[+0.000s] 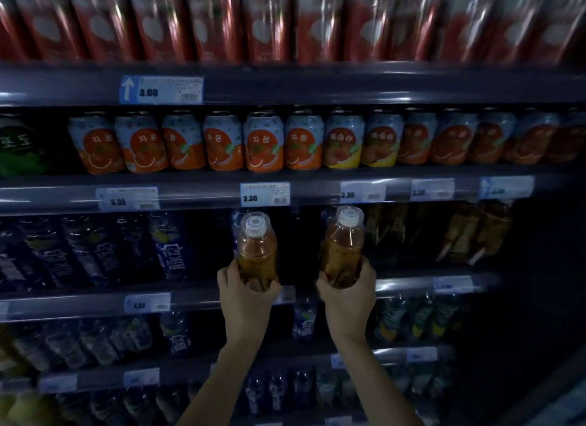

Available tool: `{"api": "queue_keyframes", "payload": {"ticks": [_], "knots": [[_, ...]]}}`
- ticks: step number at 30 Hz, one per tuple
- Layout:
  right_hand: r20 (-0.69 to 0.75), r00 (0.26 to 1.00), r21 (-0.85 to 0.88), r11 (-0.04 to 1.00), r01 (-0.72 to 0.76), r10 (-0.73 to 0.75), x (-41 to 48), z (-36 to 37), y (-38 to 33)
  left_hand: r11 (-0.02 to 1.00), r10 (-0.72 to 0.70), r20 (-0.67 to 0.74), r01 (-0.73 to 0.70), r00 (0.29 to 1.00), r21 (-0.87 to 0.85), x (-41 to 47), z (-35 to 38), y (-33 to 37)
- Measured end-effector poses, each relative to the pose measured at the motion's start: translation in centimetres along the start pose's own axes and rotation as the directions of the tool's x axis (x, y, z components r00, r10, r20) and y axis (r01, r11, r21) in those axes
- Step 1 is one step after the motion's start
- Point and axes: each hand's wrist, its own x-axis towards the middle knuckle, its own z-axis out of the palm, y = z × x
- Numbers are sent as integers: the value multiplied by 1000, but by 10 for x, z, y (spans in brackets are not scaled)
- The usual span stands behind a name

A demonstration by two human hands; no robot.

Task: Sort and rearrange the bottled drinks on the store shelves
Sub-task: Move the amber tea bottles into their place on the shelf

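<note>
- Left of the fingers, dark blue bottles [171, 248] stand in a row on the shelf [196, 295], dim and partly blurred.
- The left hand [245, 294] has its fingers curled round the base of the left amber bottle [257, 251]. The bottle's white cap points up, in front of a dark gap on that shelf.
- Above the fingers sits a price tag [264, 194] reading 3.30, and over it a row of orange-and-blue cans [263, 143].
- The right hand [347, 294] grips the base of the right amber bottle [342, 248] in the same way, cap up. The two bottles are side by side and do not touch.
- Right of the fingers, brown bottles [459, 235] stand on the shelf in deep shadow.
</note>
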Motion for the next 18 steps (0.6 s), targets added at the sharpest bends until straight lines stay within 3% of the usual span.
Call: {"api": "queue_keyframes", "payload": {"ticks": [18], "knots": [[-97,995,-73,997,-17,9,85,-116,39,995,64,141,-53,988,-80,-59,144,74]]}}
